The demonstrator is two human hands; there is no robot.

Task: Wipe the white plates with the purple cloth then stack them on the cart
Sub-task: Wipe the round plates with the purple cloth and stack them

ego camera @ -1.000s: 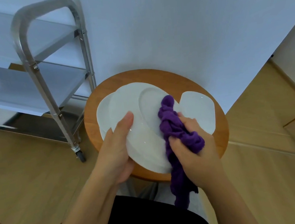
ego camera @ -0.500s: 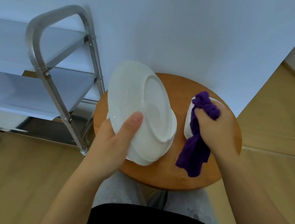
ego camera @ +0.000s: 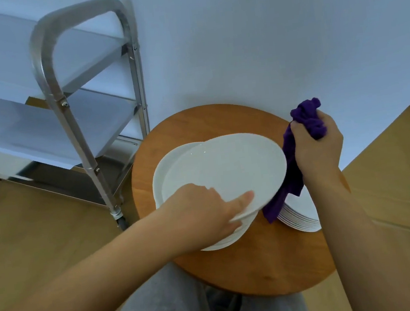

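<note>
1. We are looking down at a round wooden tabletop standing against a pale wall, with our knees showing below its near edge.
2. Our left hand is gripping the near rim of a white plate, thumb lying along the top of the rim and the fingers tucked beneath it (they are mostly hidden from us).
3. That plate is tilting, its far edge raised, and it is sitting over a stack of white plates on the left half of the tabletop; we cannot tell whether the two are touching.
4. Our right hand is clenching the purple cloth in a fist, a bunched end sticking out above the knuckles and a long tail hanging down beside the plate's right edge.
5. The tail is draping onto a second stack of plates at the right of the tabletop, partly hidden behind our right forearm.
6. The metal cart is standing to the left, just beside the tabletop, on castors on the wooden floor, its shelves looking pale and flat.
</note>
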